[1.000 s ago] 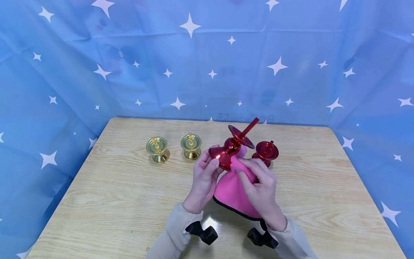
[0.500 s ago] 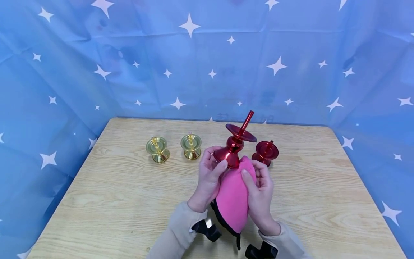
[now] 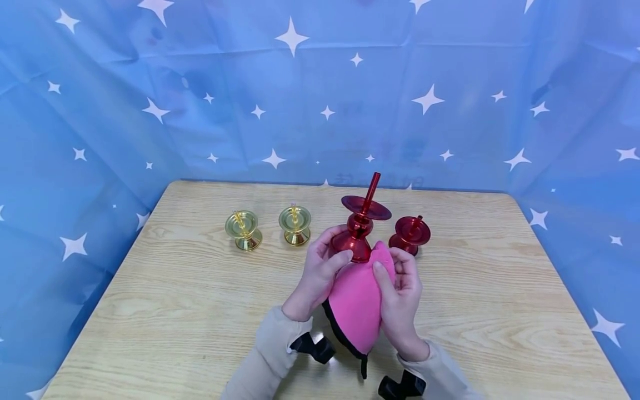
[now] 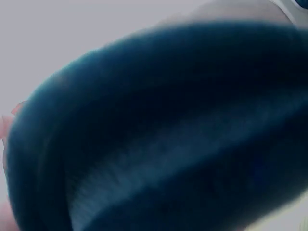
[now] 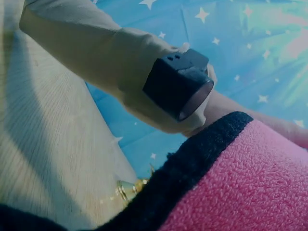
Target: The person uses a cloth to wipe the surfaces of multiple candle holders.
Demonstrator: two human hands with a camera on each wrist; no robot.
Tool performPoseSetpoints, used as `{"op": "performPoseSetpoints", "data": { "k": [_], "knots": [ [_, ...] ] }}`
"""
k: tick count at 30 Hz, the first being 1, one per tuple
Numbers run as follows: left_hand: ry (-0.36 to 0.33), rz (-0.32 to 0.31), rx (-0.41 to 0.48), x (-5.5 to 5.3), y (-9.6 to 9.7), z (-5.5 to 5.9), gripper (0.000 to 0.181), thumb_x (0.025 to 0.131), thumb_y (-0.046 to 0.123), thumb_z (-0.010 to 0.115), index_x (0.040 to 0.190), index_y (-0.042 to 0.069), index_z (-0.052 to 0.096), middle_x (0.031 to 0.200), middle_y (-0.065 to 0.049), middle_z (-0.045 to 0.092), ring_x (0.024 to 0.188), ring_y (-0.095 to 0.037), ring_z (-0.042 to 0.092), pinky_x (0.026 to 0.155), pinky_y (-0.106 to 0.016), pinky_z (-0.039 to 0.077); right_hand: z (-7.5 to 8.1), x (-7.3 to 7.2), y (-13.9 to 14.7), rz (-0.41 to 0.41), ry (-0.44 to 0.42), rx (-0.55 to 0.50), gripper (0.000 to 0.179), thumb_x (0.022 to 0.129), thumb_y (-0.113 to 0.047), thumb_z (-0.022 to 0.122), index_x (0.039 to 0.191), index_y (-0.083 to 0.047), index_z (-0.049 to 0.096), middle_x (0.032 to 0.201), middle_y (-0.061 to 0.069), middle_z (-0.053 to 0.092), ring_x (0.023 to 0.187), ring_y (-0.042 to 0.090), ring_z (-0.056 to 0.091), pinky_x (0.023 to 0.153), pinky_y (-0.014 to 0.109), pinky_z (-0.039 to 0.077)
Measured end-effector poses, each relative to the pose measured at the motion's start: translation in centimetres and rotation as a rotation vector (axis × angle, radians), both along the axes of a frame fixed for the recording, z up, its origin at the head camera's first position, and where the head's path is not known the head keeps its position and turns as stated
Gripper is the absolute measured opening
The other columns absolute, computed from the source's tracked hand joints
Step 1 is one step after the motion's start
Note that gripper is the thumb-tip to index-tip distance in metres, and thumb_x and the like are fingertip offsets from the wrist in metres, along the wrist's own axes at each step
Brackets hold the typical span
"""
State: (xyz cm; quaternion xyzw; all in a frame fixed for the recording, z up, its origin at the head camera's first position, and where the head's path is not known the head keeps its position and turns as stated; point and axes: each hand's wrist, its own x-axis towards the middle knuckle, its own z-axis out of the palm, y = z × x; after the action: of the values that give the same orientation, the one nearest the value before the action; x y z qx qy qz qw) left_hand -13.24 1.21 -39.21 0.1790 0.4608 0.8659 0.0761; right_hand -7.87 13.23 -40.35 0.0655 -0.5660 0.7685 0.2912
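A shiny red candlestick (image 3: 353,243), with a wide dish and a tall stem on top, is held above the table by my left hand (image 3: 316,275). The fingers and thumb grip its flared base, and it leans slightly right. My right hand (image 3: 401,297) pinches a pink cloth (image 3: 356,300) with black edging, whose upper end meets the base. The cloth hangs between both hands. In the right wrist view the pink cloth (image 5: 250,187) fills the lower right. A dark, blurred fuzzy surface (image 4: 159,120) blocks most of the left wrist view, hiding the left fingers.
A second red candlestick (image 3: 412,230) stands on the wooden table (image 3: 175,311) just beyond my right hand. Two gold candlesticks (image 3: 242,226) stand further left. A blue star-patterned curtain (image 3: 320,83) surrounds the table's back and sides.
The candlestick has turned from a strong tilt to nearly upright. My right hand has shifted its pinch on the cloth, which now hangs narrower and folded. Over the last half second little has moved.
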Motion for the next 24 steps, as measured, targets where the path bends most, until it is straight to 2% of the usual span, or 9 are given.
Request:
{"op": "performPoseSetpoints", "data": {
  "k": [5,9,12,15,17,24],
  "knots": [
    [-0.027,0.004,-0.019,-0.02,0.05,0.42,0.049,0.079,0.003,0.056,0.122,-0.017,0.043,0.108,-0.004,0.059,0.097,-0.013,0.057,0.078,-0.024,0.051,-0.27,-0.25,0.08,-0.008,0.034,-0.003,0.023,0.088,0.003,0.06,0.11,0.003,0.053,0.095,0.004,0.062,0.083,0.012,0.059,0.07,0.019,0.05],
    [-0.029,0.047,-0.056,-0.14,0.13,0.59,0.044,0.08,0.0,0.057,0.119,-0.018,0.046,0.104,-0.001,0.06,0.095,-0.012,0.056,0.078,-0.023,0.05,-0.32,-0.33,0.11,-0.014,0.045,0.007,0.023,0.087,0.003,0.06,0.11,0.004,0.053,0.095,0.005,0.062,0.084,0.013,0.059,0.07,0.019,0.05],
    [-0.041,0.064,-0.073,-0.21,0.1,0.61,0.034,0.079,-0.001,0.059,0.111,-0.011,0.054,0.103,0.0,0.061,0.095,-0.012,0.055,0.078,-0.022,0.048,-0.36,-0.4,0.22,-0.023,0.058,0.028,0.024,0.087,0.003,0.061,0.11,0.006,0.053,0.096,0.006,0.061,0.085,0.013,0.058,0.07,0.019,0.05],
    [-0.06,0.05,-0.062,-0.19,0.03,0.6,0.023,0.079,-0.001,0.059,0.102,0.003,0.059,0.104,0.0,0.061,0.098,-0.012,0.056,0.08,-0.023,0.049,-0.39,-0.46,0.39,-0.032,0.079,0.054,0.024,0.087,0.006,0.06,0.109,0.009,0.052,0.095,0.006,0.061,0.083,0.012,0.059,0.068,0.018,0.05],
    [-0.07,0.042,-0.053,-0.18,-0.04,0.6,0.023,0.079,-0.002,0.059,0.097,0.011,0.058,0.105,0.0,0.063,0.1,-0.013,0.058,0.08,-0.025,0.05,-0.4,-0.49,0.48,-0.036,0.09,0.074,0.024,0.086,0.009,0.058,0.109,0.011,0.051,0.094,0.006,0.061,0.081,0.011,0.059,0.066,0.017,0.049],
    [-0.077,0.087,-0.13,-0.17,-0.25,0.7,0.024,0.079,-0.003,0.061,0.092,0.018,0.057,0.097,0.006,0.065,0.094,-0.009,0.059,0.082,-0.025,0.048,-0.38,-0.51,0.64,-0.022,0.12,0.139,0.025,0.083,0.016,0.055,0.107,0.016,0.05,0.094,0.004,0.061,0.079,0.009,0.06,0.065,0.015,0.049]
  ]
}}
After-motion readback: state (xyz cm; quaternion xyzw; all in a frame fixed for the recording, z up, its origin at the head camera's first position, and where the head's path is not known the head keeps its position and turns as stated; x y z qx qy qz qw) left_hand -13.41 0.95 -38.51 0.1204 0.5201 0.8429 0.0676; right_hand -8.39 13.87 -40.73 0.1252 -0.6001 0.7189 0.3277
